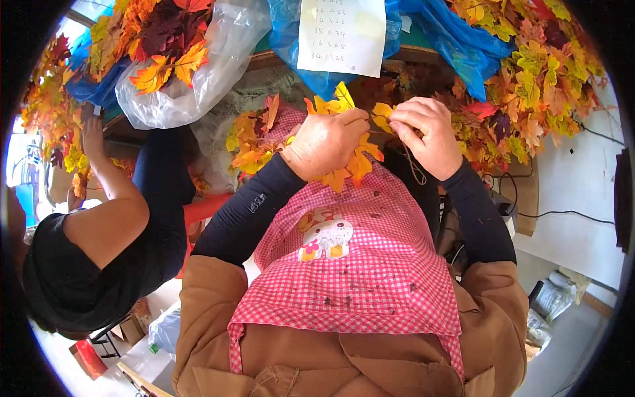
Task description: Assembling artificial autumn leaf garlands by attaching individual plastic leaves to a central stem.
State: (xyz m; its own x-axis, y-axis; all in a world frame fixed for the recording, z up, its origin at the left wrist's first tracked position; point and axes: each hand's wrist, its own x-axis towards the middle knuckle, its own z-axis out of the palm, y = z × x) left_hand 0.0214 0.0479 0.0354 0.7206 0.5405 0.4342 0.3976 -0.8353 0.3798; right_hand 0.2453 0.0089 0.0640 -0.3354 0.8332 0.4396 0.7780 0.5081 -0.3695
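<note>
My left hand (327,142) is closed around a garland of artificial maple leaves (359,162). Its yellow and orange leaves poke out above and below the fist, and more hang to the left over my lap. Just across from it, my right hand (426,135) pinches at a small yellow-orange maple leaf (381,117); the stem between the fingertips is too small to make out. Under the right hand dangles a loop of thin brown cord (415,169). A pink checked apron (357,264) lies below both hands.
A white sheet with handwriting (340,36) hangs ahead over blue plastic (456,56). Dense leaf garlands (529,79) fill the right; a clear plastic bag (165,99) with leaves stands at the left. Another person in black (99,264) sits on my left. Cables (569,215) run at the right.
</note>
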